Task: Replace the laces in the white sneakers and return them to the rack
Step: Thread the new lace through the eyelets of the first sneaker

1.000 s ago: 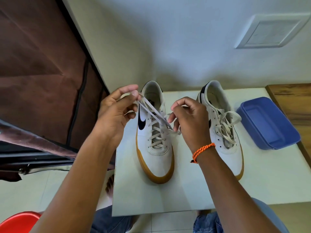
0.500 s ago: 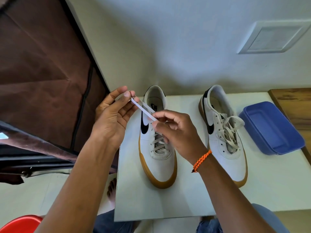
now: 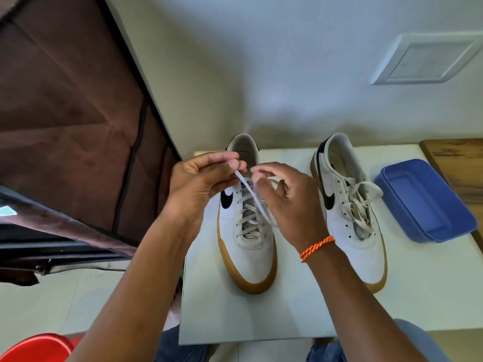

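Two white sneakers with gum soles stand side by side on a white table (image 3: pixel 261 317), toes toward me. Over the left sneaker (image 3: pixel 249 246) my left hand (image 3: pixel 198 184) pinches one end of its white lace (image 3: pixel 248 190) between thumb and fingers. My right hand (image 3: pixel 290 202), with an orange wristband, has curled fingers round the other part of that lace just above the eyelets. The lace runs slanting between both hands. The right sneaker (image 3: pixel 358 244) sits untouched, its laces lying loose and tangled over the tongue.
A blue plastic container (image 3: pixel 428 202) lies at the table's right side, next to a wooden surface (image 3: pixel 460 163). A brown fabric rack cover (image 3: pixel 65 121) fills the left. A red stool (image 3: pixel 36 348) shows at bottom left. The wall stands right behind the shoes.
My right hand moved right and down along the lace, from near the left hand to above the eyelets. My left hand shifted toward the sneaker's collar, still pinching the lace end.
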{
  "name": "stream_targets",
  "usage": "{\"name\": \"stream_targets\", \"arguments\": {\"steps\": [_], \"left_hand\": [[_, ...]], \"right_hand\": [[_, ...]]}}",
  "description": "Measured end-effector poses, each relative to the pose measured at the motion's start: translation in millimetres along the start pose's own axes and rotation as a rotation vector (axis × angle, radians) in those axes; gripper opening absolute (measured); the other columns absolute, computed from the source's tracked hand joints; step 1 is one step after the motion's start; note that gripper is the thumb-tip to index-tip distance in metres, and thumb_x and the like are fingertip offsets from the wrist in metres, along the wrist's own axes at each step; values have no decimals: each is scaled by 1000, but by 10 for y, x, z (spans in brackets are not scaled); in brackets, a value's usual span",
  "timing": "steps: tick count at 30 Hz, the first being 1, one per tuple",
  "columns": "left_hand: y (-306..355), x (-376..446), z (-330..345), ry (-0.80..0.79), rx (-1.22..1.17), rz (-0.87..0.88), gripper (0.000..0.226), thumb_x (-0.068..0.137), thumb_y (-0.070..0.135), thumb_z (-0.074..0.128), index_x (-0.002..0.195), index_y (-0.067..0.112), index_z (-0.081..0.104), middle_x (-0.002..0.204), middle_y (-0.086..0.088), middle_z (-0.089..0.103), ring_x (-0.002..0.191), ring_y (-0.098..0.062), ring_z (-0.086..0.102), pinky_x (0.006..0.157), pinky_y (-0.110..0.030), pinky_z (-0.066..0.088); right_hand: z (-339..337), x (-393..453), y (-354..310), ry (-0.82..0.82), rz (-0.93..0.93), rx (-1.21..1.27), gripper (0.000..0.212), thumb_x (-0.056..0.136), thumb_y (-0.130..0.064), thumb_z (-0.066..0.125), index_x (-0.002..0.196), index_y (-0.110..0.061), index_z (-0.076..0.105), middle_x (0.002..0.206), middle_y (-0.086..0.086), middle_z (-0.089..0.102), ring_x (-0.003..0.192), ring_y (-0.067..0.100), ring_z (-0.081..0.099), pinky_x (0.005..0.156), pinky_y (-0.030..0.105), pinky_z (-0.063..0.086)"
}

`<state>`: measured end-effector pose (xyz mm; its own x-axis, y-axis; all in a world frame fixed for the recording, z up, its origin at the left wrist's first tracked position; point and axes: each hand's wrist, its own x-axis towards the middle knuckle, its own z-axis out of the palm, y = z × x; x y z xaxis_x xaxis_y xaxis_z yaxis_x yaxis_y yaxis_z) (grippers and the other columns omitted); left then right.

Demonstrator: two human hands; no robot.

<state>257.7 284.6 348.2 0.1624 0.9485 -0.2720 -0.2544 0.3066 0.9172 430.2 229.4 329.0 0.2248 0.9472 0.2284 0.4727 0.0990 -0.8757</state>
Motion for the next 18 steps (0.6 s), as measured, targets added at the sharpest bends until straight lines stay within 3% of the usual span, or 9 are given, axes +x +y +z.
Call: {"name": "stream_targets", "arguments": {"steps": [2, 5, 11, 15, 18], "left_hand": [[-31, -12, 41, -35, 44, 6, 34, 81, 11, 82, 113, 1, 76, 104, -20, 80, 101, -32, 78, 93, -36, 62], [-58, -27, 72, -48, 81, 14, 30, 85, 9, 79, 114, 1, 77, 103, -19, 80, 99, -32, 79, 90, -34, 63], [-82, -17, 80, -34, 173, 33, 25, 91, 13, 77, 115, 6, 79, 105, -15, 81, 107, -35, 76, 103, -47, 57], [-55, -10, 35, -6, 209, 25, 23, 93, 13, 76, 116, 10, 79, 105, -11, 81, 98, -29, 74, 95, -46, 55], [-21, 0, -24, 27, 209, 40, 21, 96, 12, 75, 116, 10, 78, 104, -10, 82, 91, -23, 75, 87, -36, 59]], "right_hand": [[79, -39, 22, -42, -12, -63, 18, 99, -36, 69, 111, -24, 74, 93, -13, 73, 57, 3, 52, 59, 15, 36], [109, -32, 53, -41, 45, -45, 15, 97, -34, 72, 106, -22, 74, 89, -14, 73, 68, 3, 60, 63, 14, 42], [30, 1, 30, -164, 112, 94, 7, 94, -18, 74, 90, -16, 79, 77, -3, 72, 76, 17, 67, 69, 31, 59], [-91, 36, -25, -256, 129, 137, 18, 89, -10, 69, 71, -9, 71, 58, -3, 58, 58, 11, 54, 56, 24, 45], [-211, 65, 27, -195, 258, -6, 31, 76, -23, 62, 46, -16, 55, 44, -2, 40, 48, 11, 39, 50, 25, 34]]}}
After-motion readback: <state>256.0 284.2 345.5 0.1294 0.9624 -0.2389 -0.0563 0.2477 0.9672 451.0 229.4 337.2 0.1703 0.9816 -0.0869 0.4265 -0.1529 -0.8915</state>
